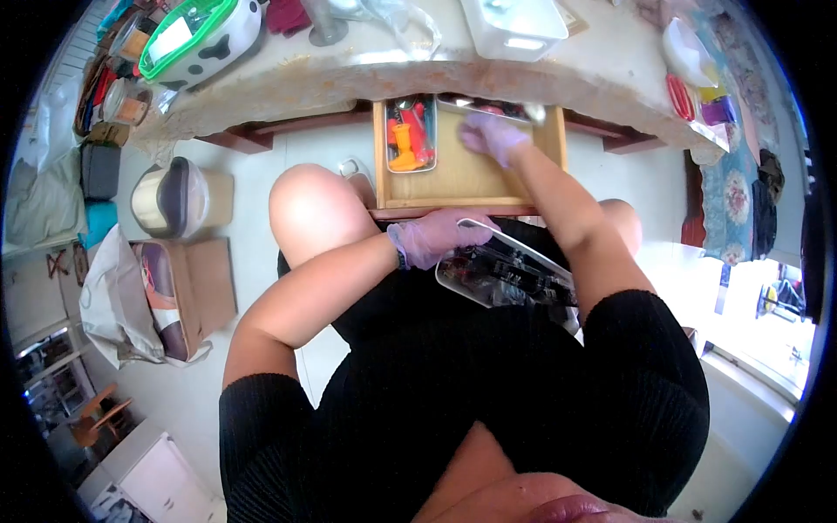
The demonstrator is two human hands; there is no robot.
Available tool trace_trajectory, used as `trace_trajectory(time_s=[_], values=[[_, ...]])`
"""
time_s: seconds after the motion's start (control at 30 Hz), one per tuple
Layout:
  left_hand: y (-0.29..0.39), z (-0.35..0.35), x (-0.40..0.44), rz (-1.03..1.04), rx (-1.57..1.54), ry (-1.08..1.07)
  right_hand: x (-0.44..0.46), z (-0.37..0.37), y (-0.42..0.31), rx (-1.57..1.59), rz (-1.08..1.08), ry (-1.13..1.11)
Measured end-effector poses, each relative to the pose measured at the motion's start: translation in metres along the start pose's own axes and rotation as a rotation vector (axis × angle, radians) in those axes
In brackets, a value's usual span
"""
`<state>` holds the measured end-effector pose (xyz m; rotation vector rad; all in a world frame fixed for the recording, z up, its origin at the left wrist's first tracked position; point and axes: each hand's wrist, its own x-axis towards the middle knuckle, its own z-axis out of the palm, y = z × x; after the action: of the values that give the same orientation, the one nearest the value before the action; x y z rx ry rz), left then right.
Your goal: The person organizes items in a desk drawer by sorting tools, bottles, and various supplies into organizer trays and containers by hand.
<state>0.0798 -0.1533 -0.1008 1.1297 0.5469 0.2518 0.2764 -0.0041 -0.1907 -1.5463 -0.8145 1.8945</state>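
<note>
My left hand [440, 237], in a thin purple glove, grips the rim of a clear plastic tray [475, 281] with a pale edge. This tray is tilted over my lap, and small dark items lie in it. My right hand [495, 138], gloved the same way, is inside the open wooden drawer [453, 185], over its bare floor near the back. Its fingers are blurred, so whether they hold anything is unclear. Close to them, a second tray [462, 106] with small things lies along the drawer's back. A bin [391, 164] with red and orange-yellow items fills the drawer's left side.
Above the drawer is a table with a patterned cloth [305, 94]. On it stand a white plastic basket [516, 44], a green-rimmed cow-patterned container [209, 52] and a red object [680, 98]. A lidded bin [183, 199] and a cardboard box [209, 292] stand on the floor at left.
</note>
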Motion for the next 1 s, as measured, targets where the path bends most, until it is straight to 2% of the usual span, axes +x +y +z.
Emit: trace_trajectory(time_s=[0.03,0.07,0.13,0.17,0.3,0.37,0.4,0.47,0.5,0.57,0.6,0.63,0.73,0.77,0.8,0.83,0.87,0.9,0.93,0.97,1.0], values=[[-0.001,-0.001,0.001,-0.034,-0.011,-0.002,-0.018,-0.004,-0.009,-0.22,0.009,-0.099],[-0.002,-0.002,0.001,-0.037,-0.012,0.0,-0.033,-0.011,-0.01,-0.219,0.01,-0.102],[-0.003,-0.002,0.002,0.107,-0.083,0.042,-0.063,-0.028,-0.008,-0.302,0.111,-0.325],[-0.002,-0.007,0.001,0.068,0.005,0.017,-0.089,-0.031,-0.018,-0.332,0.146,-0.383],[0.019,-0.012,-0.004,0.014,-0.023,0.096,-0.173,-0.057,-0.053,-0.373,0.184,-0.503],[0.024,-0.019,-0.004,0.038,-0.051,0.17,-0.192,-0.086,-0.051,-0.464,-0.03,-0.3],[0.024,-0.022,-0.004,0.054,-0.103,0.211,-0.201,-0.093,-0.047,-0.462,-0.034,-0.3],[0.034,-0.031,-0.002,0.12,-0.022,0.278,-0.216,-0.103,-0.04,-0.177,-0.017,-0.112],[0.033,-0.037,0.0,0.149,-0.078,0.284,-0.219,-0.101,-0.038,-0.056,0.05,-0.131],[0.033,-0.046,0.009,0.198,-0.162,0.344,-0.219,-0.091,-0.033,0.013,0.018,-0.11],[0.03,-0.052,0.011,0.17,-0.091,0.416,-0.217,-0.09,-0.028,0.076,-0.003,-0.095],[0.028,-0.056,0.015,0.142,-0.146,0.434,-0.207,-0.095,-0.022,0.158,0.047,-0.167],[0.015,-0.066,0.029,0.102,-0.256,0.489,-0.199,-0.08,-0.026,0.247,0.068,-0.174],[0.014,-0.07,0.035,0.106,-0.278,0.498,-0.191,-0.081,-0.031,0.234,0.139,-0.124],[0.013,-0.073,0.041,0.11,-0.302,0.507,-0.179,-0.086,-0.026,0.235,0.137,-0.125],[0.021,-0.07,0.05,0.06,-0.479,0.543,-0.161,-0.093,-0.015,0.211,0.1,-0.087],[0.026,-0.073,0.062,0.066,-0.474,0.538,-0.156,-0.094,-0.015,0.186,0.059,-0.045],[0.03,-0.077,0.076,0.033,-0.514,0.648,-0.158,-0.101,-0.014,-0.5,-0.262,-0.153],[0.03,-0.077,0.087,-0.004,-0.56,0.762,-0.164,-0.102,-0.016,-1.151,-0.643,-0.036],[0.036,-0.07,0.091,0.075,-0.552,0.723,-0.153,-0.101,-0.016,-0.59,-0.267,0.042],[0.021,-0.087,0.104,0.1,-0.102,0.791,-0.137,-0.097,-0.017,-0.309,-0.072,0.051]])
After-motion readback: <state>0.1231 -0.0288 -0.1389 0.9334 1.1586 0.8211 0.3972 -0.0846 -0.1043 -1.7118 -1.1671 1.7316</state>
